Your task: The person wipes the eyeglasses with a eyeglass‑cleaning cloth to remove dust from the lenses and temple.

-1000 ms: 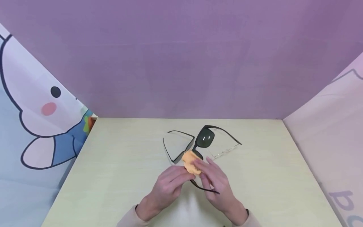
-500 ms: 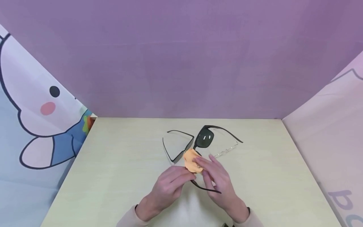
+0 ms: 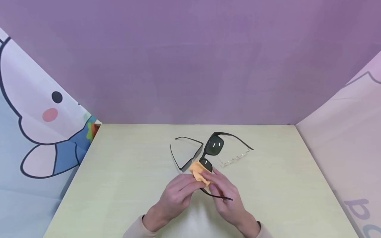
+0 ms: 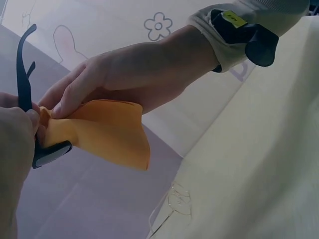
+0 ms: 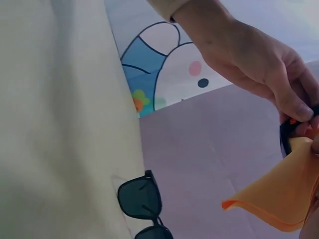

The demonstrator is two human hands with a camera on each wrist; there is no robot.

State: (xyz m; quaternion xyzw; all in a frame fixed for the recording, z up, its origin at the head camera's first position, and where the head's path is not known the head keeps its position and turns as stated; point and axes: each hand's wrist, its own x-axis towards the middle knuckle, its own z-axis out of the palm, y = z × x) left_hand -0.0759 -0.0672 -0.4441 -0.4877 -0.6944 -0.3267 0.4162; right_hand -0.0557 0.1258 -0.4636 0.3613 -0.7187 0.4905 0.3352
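Observation:
My left hand point(image 3: 177, 195) grips a pair of dark-framed glasses point(image 3: 215, 197) low over the table. One temple arm of that pair sticks out to the right, below the fingers of my right hand point(image 3: 227, 193). Between thumb and fingers my right hand pinches an orange cloth point(image 3: 197, 171), folded over the front of the glasses. In the left wrist view a rim with its lens point(image 4: 54, 155) shows below the fingers, and the orange cloth point(image 4: 112, 132) hangs from the right hand point(image 4: 119, 74). Cloth and fingers hide most of the glasses' front.
Beyond my hands lie black sunglasses point(image 3: 215, 145) with dark green lenses. Left of them are thin black-framed glasses point(image 3: 188, 163), and to the right thin wire-rimmed glasses point(image 3: 235, 159). A purple backdrop point(image 3: 190, 66) rises behind the table point(image 3: 119, 158), with printed cloths at both sides.
My right hand has shifted slightly up and right, then back down and left, moving the cloth over the held glasses. More of the sunglasses' nearer lens now shows. My left hand stays in place.

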